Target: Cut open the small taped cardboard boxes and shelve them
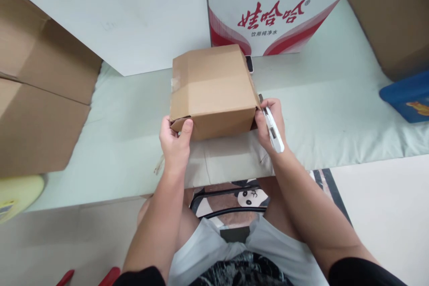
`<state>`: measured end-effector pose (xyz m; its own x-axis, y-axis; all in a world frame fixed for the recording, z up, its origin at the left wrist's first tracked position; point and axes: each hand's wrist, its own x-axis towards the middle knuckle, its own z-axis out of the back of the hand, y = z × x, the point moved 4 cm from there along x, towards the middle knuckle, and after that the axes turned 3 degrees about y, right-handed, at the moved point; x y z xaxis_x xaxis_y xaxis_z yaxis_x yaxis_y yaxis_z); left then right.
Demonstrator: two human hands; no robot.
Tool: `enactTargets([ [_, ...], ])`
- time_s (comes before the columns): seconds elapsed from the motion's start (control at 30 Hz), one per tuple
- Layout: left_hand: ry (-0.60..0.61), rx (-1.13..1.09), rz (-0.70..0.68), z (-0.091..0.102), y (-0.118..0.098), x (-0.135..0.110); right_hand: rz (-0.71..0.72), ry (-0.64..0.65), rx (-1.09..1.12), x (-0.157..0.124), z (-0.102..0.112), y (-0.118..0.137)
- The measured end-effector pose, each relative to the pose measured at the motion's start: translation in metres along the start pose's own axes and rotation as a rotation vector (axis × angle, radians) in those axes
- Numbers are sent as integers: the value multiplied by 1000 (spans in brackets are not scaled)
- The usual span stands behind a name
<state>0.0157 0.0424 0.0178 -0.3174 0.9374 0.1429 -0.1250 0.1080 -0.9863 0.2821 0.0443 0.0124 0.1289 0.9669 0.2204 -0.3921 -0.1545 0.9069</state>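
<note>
A small brown cardboard box [212, 89] lies on a pale green cloth-covered surface [318, 111] in front of me. Clear tape runs along its left edge. My left hand [174, 143] presses its thumb on a loose flap at the box's near left corner. My right hand [273, 125] holds a white utility knife [273, 132] against the box's right near corner, with the blade end at the box's edge. A phone [249, 63] peeks out behind the box on the right.
A white carton with red Chinese print [275, 4] and a plain white box [124, 22] stand behind. Brown cartons stand at the left [36, 98] and far right [395, 13]. A blue item [407, 96] lies at right. A yellow object [16, 194] sits low left.
</note>
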Motion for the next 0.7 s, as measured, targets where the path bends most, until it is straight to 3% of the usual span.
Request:
enactTargets([
  [0.23,25,95,27,0,-5,-4,11,-136,-112,-1,9,2],
  [0.47,43,214,-95,-3,-17,-7,-59,-127,-175,0,8,8],
  [0.7,3,264,-85,-2,-20,-7,-81,-196,-324,2,12,6],
])
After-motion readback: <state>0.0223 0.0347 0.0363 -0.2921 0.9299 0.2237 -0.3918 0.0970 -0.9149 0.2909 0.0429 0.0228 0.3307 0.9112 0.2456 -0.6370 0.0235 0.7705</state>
